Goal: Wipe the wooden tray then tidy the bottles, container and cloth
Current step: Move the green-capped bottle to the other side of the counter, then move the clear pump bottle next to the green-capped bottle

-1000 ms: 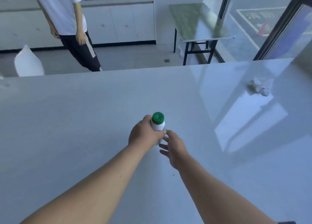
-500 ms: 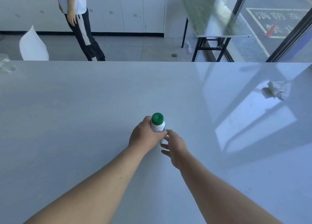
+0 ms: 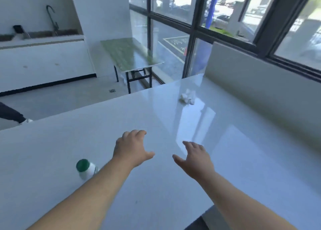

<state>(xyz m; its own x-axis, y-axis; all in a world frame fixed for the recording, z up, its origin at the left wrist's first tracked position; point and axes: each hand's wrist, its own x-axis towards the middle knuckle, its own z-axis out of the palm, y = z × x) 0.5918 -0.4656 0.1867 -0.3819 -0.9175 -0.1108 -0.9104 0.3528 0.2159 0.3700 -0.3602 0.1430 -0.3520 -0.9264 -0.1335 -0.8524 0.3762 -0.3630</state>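
Fingers [image 3: 133,134] on the left hand [image 3: 130,150] are spread apart and holding nothing, and it's the same deal with the right hand [image 3: 194,158], palm down, splayed, empty. Both hover over the white worktop [image 3: 243,160], roughly side by side and a bit apart from each other.

So where's the stuff? One bottle [image 3: 86,169] with a green cap stands on the worktop just left of the left forearm, partly hidden behind it, and nobody's touching it. It looks blurry, so I can't read any label. Way off toward the far right corner of the worktop there's a crumpled white cloth [image 3: 187,97], well apart from both hands, and the hands seem pointed in that general direction.

Progress-wise, my guess: the bottle looks parked, so that bit may be sorted. No wooden tray, no container and no second bottle anywhere in view, so I honestly can't tell whether the wiping happened or where those ended up. The cloth sitting balled up by itself looks like the obvious leftover, so I'd bet that's what gets grabbed and put away next. Everything else in the room, like the green folding table [image 3: 132,56] by the window, is just background.
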